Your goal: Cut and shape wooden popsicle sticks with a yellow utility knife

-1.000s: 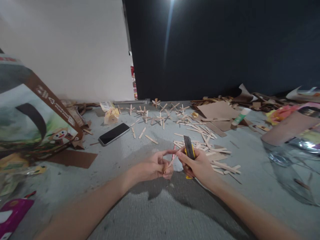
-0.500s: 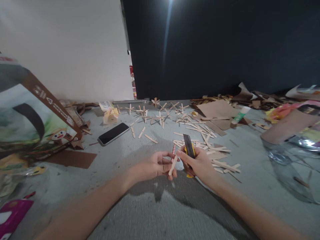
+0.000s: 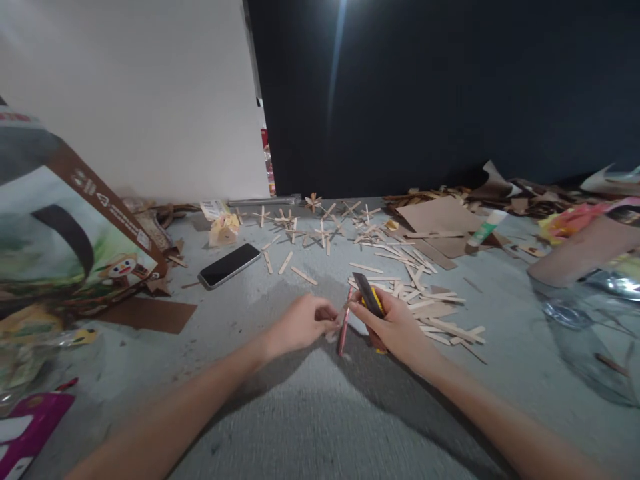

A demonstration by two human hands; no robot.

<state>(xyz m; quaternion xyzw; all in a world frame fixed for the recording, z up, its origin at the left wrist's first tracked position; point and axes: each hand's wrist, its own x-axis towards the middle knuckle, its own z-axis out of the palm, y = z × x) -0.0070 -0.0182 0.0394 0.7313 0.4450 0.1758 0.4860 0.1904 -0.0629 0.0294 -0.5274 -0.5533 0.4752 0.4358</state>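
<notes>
My right hand (image 3: 393, 323) is closed around a black and yellow utility knife (image 3: 369, 295), its dark end pointing up and away. At that hand's fingertips is a thin reddish pencil-like stick (image 3: 343, 332), slanting down toward the table. Whether the fingers grip it or only touch it, I cannot tell. My left hand (image 3: 303, 323) is just left of the stick, with fingers curled and thumb and fingertips together. Something small and pale seems to be at those fingertips, too blurred to name. Several wooden craft sticks (image 3: 445, 327) lie loose beside and beyond my right hand.
Craft sticks joined in crosses (image 3: 323, 233) stand farther back. A phone (image 3: 229, 265) lies at left, near a printed box (image 3: 100, 220). Cardboard pieces (image 3: 430, 217), a glue stick (image 3: 486, 230) and a cardboard tube (image 3: 575, 257) are at right. A purple item (image 3: 37, 427) is at near left.
The craft stick between my hands no longer shows, and the reddish stick is now in plain sight. My left hand has drawn slightly left and its fingers have curled in. The knife leans farther left.
</notes>
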